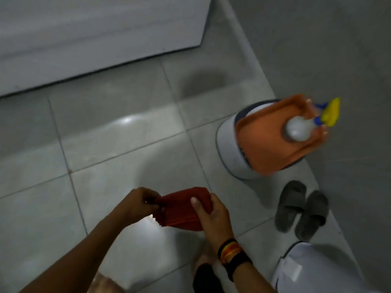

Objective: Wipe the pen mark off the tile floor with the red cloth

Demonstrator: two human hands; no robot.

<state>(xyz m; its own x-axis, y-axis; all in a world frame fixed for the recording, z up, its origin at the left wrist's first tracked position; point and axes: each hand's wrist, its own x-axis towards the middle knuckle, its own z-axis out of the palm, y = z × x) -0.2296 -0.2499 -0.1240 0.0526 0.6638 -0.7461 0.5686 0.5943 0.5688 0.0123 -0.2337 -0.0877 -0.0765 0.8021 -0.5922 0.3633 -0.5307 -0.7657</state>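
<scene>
Hands: 2, left hand point(137, 203) and right hand point(213, 216), each grip closed on 1 red cloth point(183, 209) above the tile floor point(105, 144); 2 grey slippers point(301, 210) and 1 spray bottle point(300, 127) nearby.

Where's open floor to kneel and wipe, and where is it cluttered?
Bare tile floor runs from the white panel down to the red cloth, held in the left hand and right hand. Crowded on the right: bin with orange tray, spray bottle, grey slippers.
</scene>
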